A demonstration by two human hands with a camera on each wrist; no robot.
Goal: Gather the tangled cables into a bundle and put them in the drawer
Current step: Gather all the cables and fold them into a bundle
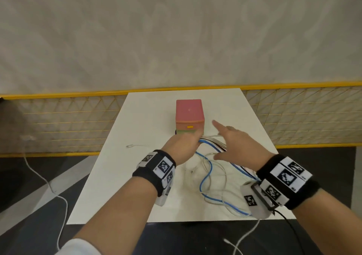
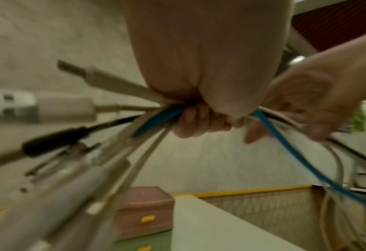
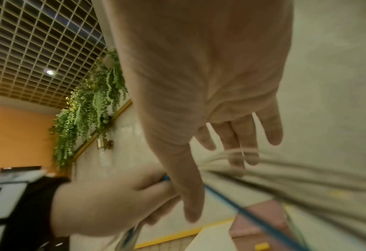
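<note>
A tangle of blue, white and black cables (image 1: pixel 213 176) loops over the front right of the white table (image 1: pixel 121 186). My left hand (image 1: pixel 184 145) grips a gathered bunch of them just in front of the pink drawer box (image 1: pixel 189 115). In the left wrist view the fist (image 2: pixel 205 110) is closed round the bundle (image 2: pixel 152 118), with plugs sticking out to the left. My right hand (image 1: pixel 231 139) hovers to the right with fingers spread; its fingers (image 3: pixel 242 135) are straight above the strands (image 3: pixel 285 173). The box's drawers look closed.
One loose white cable end (image 1: pixel 135 145) lies on the table's left side. A yellow mesh fence (image 1: pixel 58 121) runs behind the table. White cables trail on the dark floor at the left (image 1: pixel 49 184) and off the front edge (image 1: pixel 244 237).
</note>
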